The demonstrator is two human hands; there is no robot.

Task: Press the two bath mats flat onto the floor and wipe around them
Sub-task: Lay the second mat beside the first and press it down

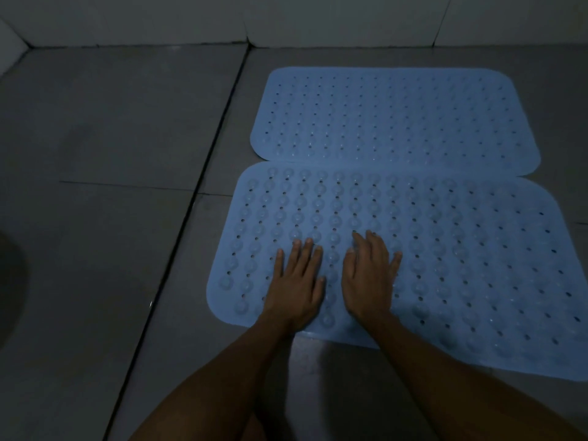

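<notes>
Two light blue rubber bath mats with rows of holes and suction bumps lie side by side on the grey tiled floor. The far mat (pixel 394 119) lies close to the wall. The near mat (pixel 461 256) touches its long edge. My left hand (pixel 297 284) rests palm down, fingers spread, on the near mat's left part. My right hand (pixel 369 278) lies flat beside it, a small gap between the two. Neither hand holds anything. No cloth is in view.
Grey floor tiles (pixel 111 122) stretch to the left, crossed by a dark grout line (pixel 203 186). A pale tiled wall (pixel 318 17) runs along the back. A dark rounded shape (pixel 9 288) sits at the left edge. My knee shows at the bottom.
</notes>
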